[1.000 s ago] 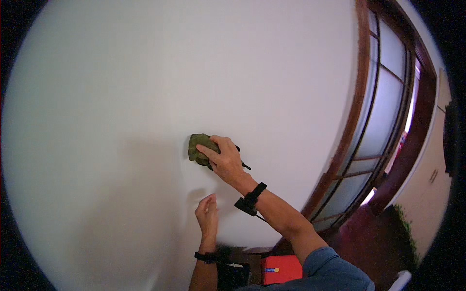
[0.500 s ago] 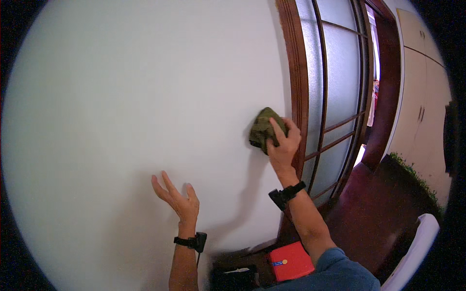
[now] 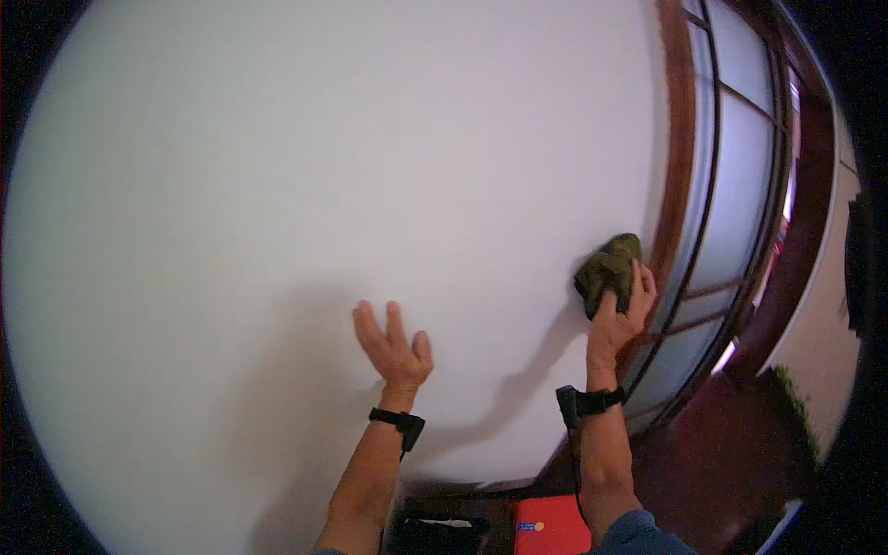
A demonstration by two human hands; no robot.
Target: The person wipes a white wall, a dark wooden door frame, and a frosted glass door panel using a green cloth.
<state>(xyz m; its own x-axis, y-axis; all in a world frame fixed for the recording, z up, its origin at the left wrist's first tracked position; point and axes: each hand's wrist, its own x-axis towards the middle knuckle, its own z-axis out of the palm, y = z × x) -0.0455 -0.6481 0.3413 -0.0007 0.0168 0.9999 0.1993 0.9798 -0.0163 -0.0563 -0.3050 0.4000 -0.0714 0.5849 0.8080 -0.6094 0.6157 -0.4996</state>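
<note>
Against the white wall, close to the brown wooden door frame, I hold a dark green cloth in my right hand. The cloth is bunched, and my fingers and thumb press on it. My left hand is raised in front of the wall, lower and further left, with its fingers spread and nothing in it. Whether its fingertips touch the wall I cannot tell. A black band with a small box sits on each wrist.
To the right stands a sliding door with frosted panes in a brown wooden frame. Below are a red box and a black object by the wall's foot. Dark reddish floor lies right, beside a strip of green leaves.
The view has turned left, so door and wall appear further right. My right hand still holds the cloth near the door frame. My left hand shows more upright, its fingers still spread.
</note>
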